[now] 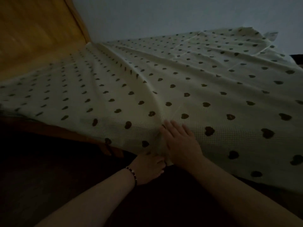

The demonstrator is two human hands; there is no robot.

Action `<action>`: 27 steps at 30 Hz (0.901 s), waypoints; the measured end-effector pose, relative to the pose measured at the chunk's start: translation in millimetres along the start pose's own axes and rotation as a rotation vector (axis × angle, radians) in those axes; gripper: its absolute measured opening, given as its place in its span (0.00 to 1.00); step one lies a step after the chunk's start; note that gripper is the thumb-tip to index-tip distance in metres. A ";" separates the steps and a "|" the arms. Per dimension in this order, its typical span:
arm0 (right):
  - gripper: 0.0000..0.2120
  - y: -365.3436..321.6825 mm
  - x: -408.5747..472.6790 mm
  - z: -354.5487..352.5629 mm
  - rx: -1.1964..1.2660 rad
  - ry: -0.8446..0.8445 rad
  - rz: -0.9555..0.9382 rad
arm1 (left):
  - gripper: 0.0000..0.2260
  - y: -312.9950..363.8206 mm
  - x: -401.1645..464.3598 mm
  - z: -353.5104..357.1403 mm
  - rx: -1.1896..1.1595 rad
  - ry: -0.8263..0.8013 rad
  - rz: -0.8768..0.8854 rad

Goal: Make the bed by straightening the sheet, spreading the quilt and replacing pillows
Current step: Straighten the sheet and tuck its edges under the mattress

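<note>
On waffle-textured heart-print quilt [196, 89], flat right hand [179, 141]

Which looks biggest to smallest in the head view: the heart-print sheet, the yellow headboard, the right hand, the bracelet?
1. Heart-print sheet
2. Yellow headboard
3. Right hand, though nearness to the camera enlarges it
4. Bracelet
</note>
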State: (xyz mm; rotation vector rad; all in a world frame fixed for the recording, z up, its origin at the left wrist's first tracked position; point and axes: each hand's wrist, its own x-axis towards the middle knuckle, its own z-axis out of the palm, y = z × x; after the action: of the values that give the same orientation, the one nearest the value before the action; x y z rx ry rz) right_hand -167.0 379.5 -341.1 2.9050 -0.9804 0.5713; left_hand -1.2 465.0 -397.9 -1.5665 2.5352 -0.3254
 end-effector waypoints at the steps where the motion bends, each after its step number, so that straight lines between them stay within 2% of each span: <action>1: 0.29 1.5 8.6 -1.4 0.029 -0.066 0.025 | 0.14 -2.9 -5.2 -9.1 0.003 0.006 -0.064; 5: 0.26 1.7 26.6 -9.0 0.019 -0.273 0.046 | 0.13 -34.0 -45.8 -48.1 0.052 -0.049 -0.235; 9: 0.25 -18.0 33.2 -20.1 -0.032 -0.347 0.055 | 0.14 -77.0 -81.3 -72.4 0.073 -0.059 -0.391; 17: 0.27 -111.0 85.6 7.1 -0.075 -0.212 -0.077 | 0.14 -158.2 -138.5 -42.0 0.128 0.071 -0.422; 22: 0.24 -211.9 133.9 55.6 -0.090 -0.099 -0.172 | 0.09 -229.9 -210.7 -9.6 0.123 0.198 -0.370; 27: 0.30 -279.8 176.9 92.8 -0.102 -0.099 -0.193 | 0.22 -304.7 -273.6 22.3 0.065 0.216 -0.324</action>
State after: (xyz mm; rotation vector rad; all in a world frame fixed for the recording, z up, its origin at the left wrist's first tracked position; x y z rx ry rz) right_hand 159.1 488.4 -339.7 2.9151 -0.7033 0.3588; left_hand 389.3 575.4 -338.8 -2.0144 2.3797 -0.6404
